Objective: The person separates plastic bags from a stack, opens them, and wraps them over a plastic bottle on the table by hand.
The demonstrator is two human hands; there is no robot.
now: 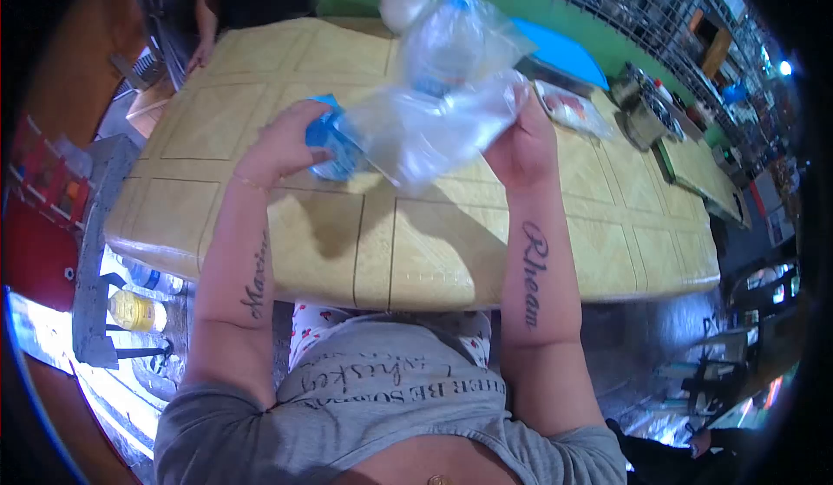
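Observation:
My left hand (295,142) is closed round a blue packet (334,142) above the tan table (321,242). Opposite it, my right hand (525,142) pinches the edge of a clear plastic bag (434,134), which stretches towards the blue packet and is blurred. Just behind the bag stands a larger clear plastic bag (455,42) with something blue and white inside; its contents are hard to make out.
Behind my right hand lie a blue lid or tray (560,51) and a clear pack (573,112). A metal pot (642,121) and a board (703,173) are at the right. Another person's hand (201,54) is at the back left.

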